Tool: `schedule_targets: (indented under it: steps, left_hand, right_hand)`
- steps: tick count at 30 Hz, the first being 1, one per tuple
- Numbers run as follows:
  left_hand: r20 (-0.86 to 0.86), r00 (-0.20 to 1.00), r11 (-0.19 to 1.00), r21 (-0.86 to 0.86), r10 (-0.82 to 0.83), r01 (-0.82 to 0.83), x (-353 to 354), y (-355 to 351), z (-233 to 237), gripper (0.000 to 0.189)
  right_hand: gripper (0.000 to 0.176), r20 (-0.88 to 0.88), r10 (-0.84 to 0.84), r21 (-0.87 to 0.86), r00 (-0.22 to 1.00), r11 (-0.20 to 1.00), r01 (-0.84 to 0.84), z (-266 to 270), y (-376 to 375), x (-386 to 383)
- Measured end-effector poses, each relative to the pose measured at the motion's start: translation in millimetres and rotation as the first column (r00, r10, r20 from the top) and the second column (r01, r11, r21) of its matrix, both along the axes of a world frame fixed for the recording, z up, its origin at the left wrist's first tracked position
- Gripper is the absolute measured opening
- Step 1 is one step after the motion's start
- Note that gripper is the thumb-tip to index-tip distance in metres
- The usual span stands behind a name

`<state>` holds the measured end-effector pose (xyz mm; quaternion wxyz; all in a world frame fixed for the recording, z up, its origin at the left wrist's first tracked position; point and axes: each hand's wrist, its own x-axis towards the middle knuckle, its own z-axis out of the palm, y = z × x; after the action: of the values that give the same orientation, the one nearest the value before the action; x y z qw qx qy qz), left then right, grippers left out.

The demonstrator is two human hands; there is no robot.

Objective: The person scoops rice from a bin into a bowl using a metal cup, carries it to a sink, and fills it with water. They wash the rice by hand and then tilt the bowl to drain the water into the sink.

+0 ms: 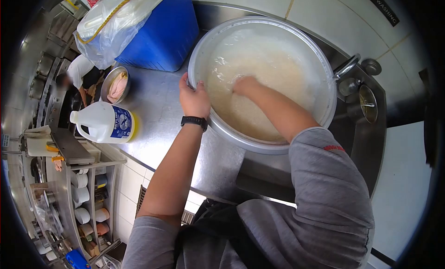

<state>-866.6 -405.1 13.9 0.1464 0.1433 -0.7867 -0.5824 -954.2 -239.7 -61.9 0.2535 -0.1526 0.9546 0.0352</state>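
A large round metal pot (266,147) rests over the sink area, holding cloudy whitish water (273,60) with a pale, rice-like layer beneath. My left hand (194,98), with a dark watch at its wrist, grips the pot's left rim; the thumb is near the rim's top. Reaching in from the right side, my right hand (245,85) is sunk in the water near the middle. Its fingers are hidden below the cloudy surface, so I cannot see whether they hold anything.
Left of the pot are a jug of yellow liquid (109,123), a metal bowl with raw meat (117,86) and a blue cooler (162,35). A faucet (347,66) stands at the right. Another person (81,69) bends at far left, near shelves of dishes (81,195).
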Motion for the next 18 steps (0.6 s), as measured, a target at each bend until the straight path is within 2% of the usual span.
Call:
schedule_targets:
  steps: [1, 3, 5, 7, 9, 11, 13, 14, 15, 16, 17, 18]
  left_hand:
    - [-0.013, 1.000, 1.000, 0.020, 0.001, -0.001, 0, 1, 0, 0.049]
    - [-0.024, 1.000, 0.999, 0.035, 0.008, -0.007, 2, 1, 1, 0.048]
    - [0.024, 1.000, 1.000, 0.011, 0.017, -0.017, 4, 3, 7, 0.049]
    - [0.016, 1.000, 1.000, 0.005, 0.023, -0.023, 3, 1, 3, 0.049]
    - [0.006, 1.000, 1.000, 0.000, 0.028, -0.028, 1, 1, 0, 0.049]
    - [-0.013, 1.000, 0.999, 0.033, 0.013, -0.013, 1, 0, -1, 0.049]
    - [0.000, 1.000, 0.999, 0.048, 0.011, -0.011, 2, 0, 2, 0.048]
    - [0.017, 1.000, 0.998, 0.061, 0.007, -0.008, 3, 1, 4, 0.048]
    - [0.014, 1.000, 0.998, 0.066, 0.008, -0.009, 4, 1, 7, 0.048]
    - [0.014, 1.000, 0.998, 0.055, 0.007, -0.008, 5, 1, 9, 0.048]
    - [0.014, 1.000, 0.999, 0.044, 0.007, -0.008, 6, 1, 10, 0.048]
    - [0.010, 1.000, 0.999, 0.047, 0.010, -0.010, 5, 1, 10, 0.048]
  right_hand:
    - [0.042, -0.100, -0.098, -0.036, 0.990, 0.995, 0.094, -11, 12, -16]
    - [0.047, -0.028, -0.112, 0.079, 0.993, 0.990, 0.113, -2, 41, -44]
    - [0.050, -0.268, -0.238, 0.162, 0.934, 0.944, 0.287, -9, 76, -55]
    - [0.052, -0.346, -0.366, 0.199, 0.864, 0.871, 0.448, 29, 102, -36]
    - [0.053, -0.180, -0.381, 0.203, 0.907, 0.888, 0.413, 35, 149, -37]
    - [0.050, 0.110, -0.221, 0.376, 0.969, 0.912, 0.165, 38, 179, -32]
    - [0.042, 0.451, -0.352, 0.271, 0.820, 0.930, 0.250, 54, 195, -4]
    - [0.041, 0.616, 0.405, -0.047, 0.676, 0.875, -0.482, -8, 246, -21]
    - [0.040, 0.219, 0.951, -0.324, 0.217, 0.281, -0.903, -69, 296, -37]
    - [0.039, 0.623, 0.507, -0.227, 0.596, 0.846, -0.482, -43, 256, 9]
    - [0.039, 0.678, -0.156, -0.010, 0.718, 0.975, 0.222, -13, 211, 59]
    - [0.030, 0.624, 0.009, 0.067, 0.781, 0.996, -0.064, -27, 191, 71]
